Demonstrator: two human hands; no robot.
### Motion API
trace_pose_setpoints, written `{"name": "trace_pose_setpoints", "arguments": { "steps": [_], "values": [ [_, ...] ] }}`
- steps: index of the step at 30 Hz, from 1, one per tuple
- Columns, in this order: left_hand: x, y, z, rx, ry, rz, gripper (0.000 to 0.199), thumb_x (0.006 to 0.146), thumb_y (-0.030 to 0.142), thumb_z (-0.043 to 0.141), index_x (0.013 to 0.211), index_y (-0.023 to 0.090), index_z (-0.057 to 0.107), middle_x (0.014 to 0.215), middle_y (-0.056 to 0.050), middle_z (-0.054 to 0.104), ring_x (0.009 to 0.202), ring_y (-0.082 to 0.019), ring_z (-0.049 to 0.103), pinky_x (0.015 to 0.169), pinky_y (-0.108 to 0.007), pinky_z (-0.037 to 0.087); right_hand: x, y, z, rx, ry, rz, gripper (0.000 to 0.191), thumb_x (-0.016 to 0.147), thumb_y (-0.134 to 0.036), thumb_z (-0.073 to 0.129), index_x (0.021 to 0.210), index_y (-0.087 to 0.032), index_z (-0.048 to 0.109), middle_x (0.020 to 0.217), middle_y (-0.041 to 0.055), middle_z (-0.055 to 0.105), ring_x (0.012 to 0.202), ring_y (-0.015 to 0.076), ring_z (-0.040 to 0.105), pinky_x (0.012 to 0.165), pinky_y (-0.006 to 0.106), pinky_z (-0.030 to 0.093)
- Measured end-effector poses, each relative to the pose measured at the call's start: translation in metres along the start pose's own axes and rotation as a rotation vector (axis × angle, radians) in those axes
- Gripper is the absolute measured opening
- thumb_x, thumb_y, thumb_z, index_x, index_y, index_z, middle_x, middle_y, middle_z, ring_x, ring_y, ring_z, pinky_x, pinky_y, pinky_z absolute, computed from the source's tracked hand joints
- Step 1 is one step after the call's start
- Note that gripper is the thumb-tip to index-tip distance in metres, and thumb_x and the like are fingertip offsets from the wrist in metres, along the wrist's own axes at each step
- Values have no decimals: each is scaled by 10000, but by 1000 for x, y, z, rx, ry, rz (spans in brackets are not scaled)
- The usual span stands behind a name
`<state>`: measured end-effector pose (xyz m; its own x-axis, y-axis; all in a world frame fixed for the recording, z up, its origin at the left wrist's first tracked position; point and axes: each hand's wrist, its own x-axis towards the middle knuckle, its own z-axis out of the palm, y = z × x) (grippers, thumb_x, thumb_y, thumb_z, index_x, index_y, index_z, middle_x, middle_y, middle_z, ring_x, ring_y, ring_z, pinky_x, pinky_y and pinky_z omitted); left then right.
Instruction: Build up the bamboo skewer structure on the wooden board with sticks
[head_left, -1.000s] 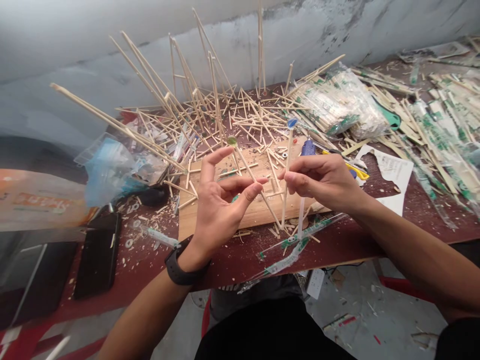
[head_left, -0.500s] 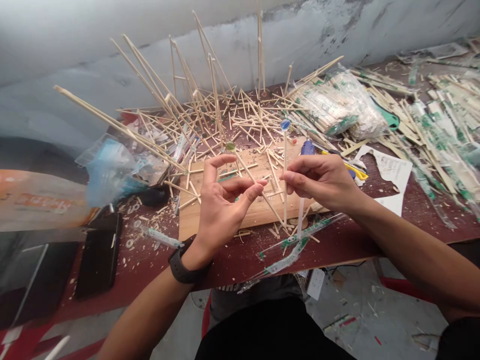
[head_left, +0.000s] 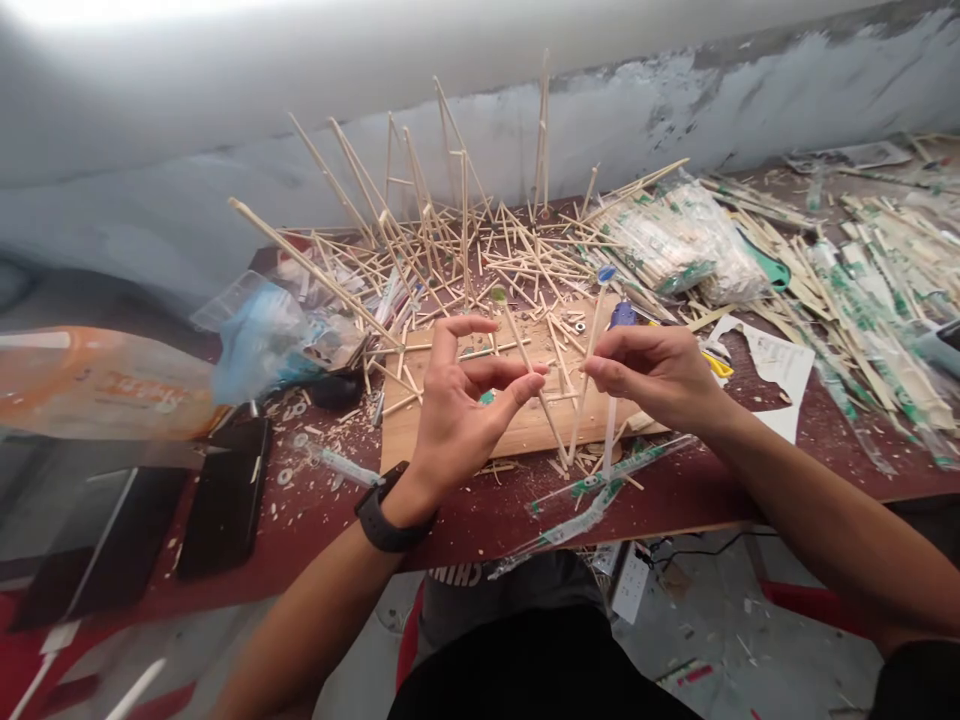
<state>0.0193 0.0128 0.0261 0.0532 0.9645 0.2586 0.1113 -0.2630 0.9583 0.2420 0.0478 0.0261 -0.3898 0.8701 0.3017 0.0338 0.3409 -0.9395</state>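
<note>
My left hand (head_left: 472, 400) pinches a thin wooden stick (head_left: 552, 428) between thumb and a finger, its index finger raised and curved. A green round piece (head_left: 499, 295) sits at that stick's top end. Opposite, my right hand (head_left: 652, 375) pinches a second wooden stick (head_left: 577, 425), topped by a blue round piece (head_left: 607, 273). The two sticks lean into a narrow V, their lower ends close together; I cannot tell whether they are joined. Both are above the front edge of a wooden board (head_left: 517, 440) strewn with stick pieces.
Behind the board stand tall stick structures (head_left: 465, 220) amid loose sticks. Plastic-wrapped sticks (head_left: 675, 240), a green-handled tool (head_left: 769, 265) and torn white paper (head_left: 787, 385) lie right. A phone (head_left: 225, 500) and an orange-printed bag (head_left: 112, 385) are left. Clear wrappers (head_left: 592, 510) hang over the front edge.
The camera view has shifted, so the scene sits lower and further right. The blue-topped stick now tilts more to the right at its top. Both hands keep their pinch.
</note>
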Motion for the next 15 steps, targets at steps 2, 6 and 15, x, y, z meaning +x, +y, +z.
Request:
{"name": "trace_pose_setpoints", "arguments": {
  "steps": [2,6,15],
  "values": [
    [1,0,0,-58,1,-16,499,823,287,880,1129,237,490,880,23,735,802,-203,833,725,-272,706,1,-1,1,30,12,10,301,891,-382,822,737,-157,694,576,-30,575,491,49,466,440,201,338],
    [2,-1,0,-25,31,66,393,852,252,838,1079,223,518,914,8,741,805,-192,832,749,-278,704,4,-7,4,199,41,111,338,882,-411,835,723,-163,671,523,-55,506,449,44,403,415,208,286],
    [-4,-13,-6,329,173,775,522,878,80,795,1300,246,537,936,48,724,791,-126,753,783,-291,643,3,-37,20,481,32,358,382,789,-374,921,654,-154,638,523,-73,460,439,13,304,424,199,189]
  ]
}}
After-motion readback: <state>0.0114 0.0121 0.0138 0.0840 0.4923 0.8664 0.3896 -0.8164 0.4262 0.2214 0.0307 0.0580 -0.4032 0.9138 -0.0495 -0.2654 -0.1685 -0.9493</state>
